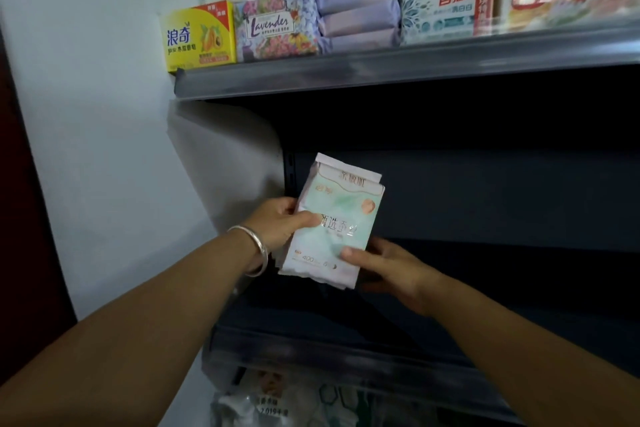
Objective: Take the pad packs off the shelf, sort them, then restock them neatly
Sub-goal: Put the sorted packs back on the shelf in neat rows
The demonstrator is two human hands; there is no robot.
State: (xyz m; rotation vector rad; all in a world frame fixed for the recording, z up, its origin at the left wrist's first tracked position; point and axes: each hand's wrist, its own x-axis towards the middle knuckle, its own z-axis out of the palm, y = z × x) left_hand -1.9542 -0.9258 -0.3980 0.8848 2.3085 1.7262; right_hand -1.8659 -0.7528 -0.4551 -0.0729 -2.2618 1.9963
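Pale green-and-white pad packs point(334, 222) — a small upright stack, held in front of the dark middle shelf point(485, 253). Left hand point(280, 224) grips one edge, right hand point(384, 262) pinches the lower corner. Upper shelf point(381, 66) — stocked; white wall point(104, 114) at left.

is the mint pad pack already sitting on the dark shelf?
No, the mint pad pack is held up in front of the dark shelf, gripped by the left hand and the right hand.
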